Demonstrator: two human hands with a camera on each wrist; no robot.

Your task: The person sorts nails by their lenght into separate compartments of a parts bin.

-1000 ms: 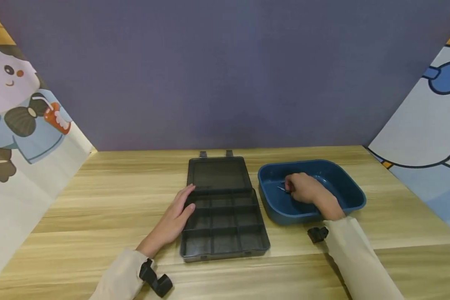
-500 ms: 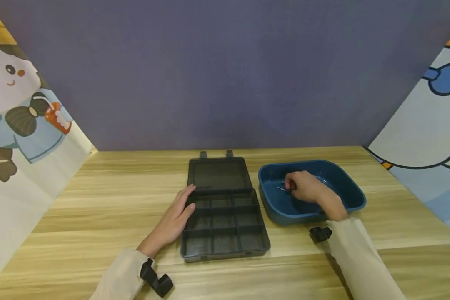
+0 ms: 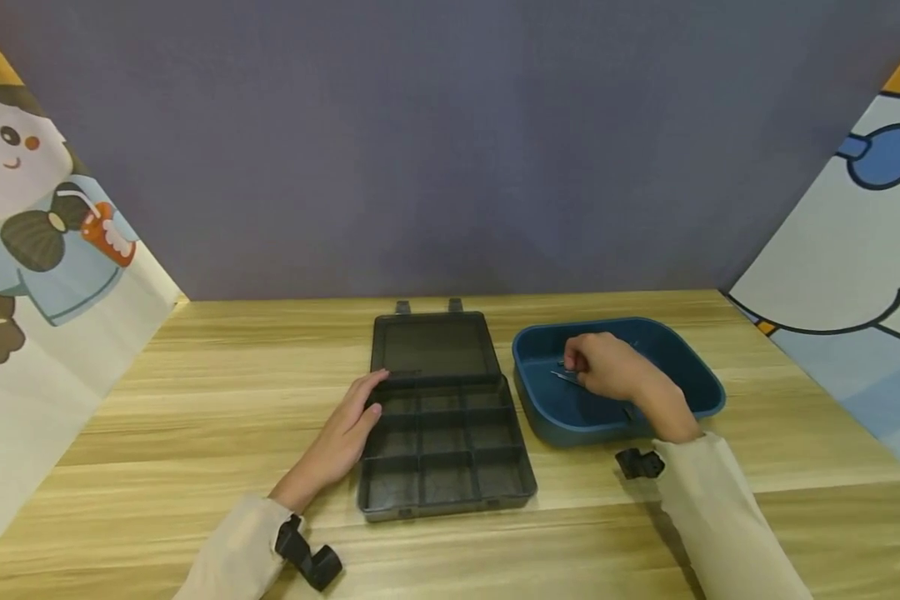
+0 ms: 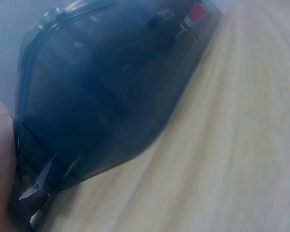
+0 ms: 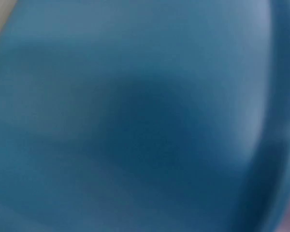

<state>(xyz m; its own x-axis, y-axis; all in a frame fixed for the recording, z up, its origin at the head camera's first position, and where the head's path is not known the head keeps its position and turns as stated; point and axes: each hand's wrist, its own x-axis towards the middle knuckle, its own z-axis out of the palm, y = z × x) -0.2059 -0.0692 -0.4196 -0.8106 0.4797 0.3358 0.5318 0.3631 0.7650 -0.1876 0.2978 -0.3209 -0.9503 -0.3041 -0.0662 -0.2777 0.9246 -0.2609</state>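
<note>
My left hand (image 3: 345, 429) rests along the left side of a dark see-through compartment box (image 3: 441, 502), fingers extended, near the hinge. The box lies with its lid (image 3: 435, 346) folded back flat; no items show in its compartments. My right hand (image 3: 607, 367) reaches into a blue plastic basin (image 3: 562, 435) with its fingers bent downward. Beside those fingers lie thin silvery metal pieces (image 3: 565, 377). I cannot tell whether the fingertips pinch one. The basin's blue wall (image 5: 135, 121) fills the right wrist view; the box's dark side (image 4: 96, 96) dominates the left wrist view.
Box and basin stand side by side on a light wood-grain table (image 3: 217, 400), with a narrow gap between them. A dark purple-grey panel (image 3: 450, 150) rises behind. Cartoon-printed panels flank both sides. A small dark piece (image 3: 628, 413) shows in the basin near its front wall.
My right hand has lifted slightly inside the basin, showing more of the metal pieces near its fingers. The left hand stays on the box. The head view has shifted a little.
</note>
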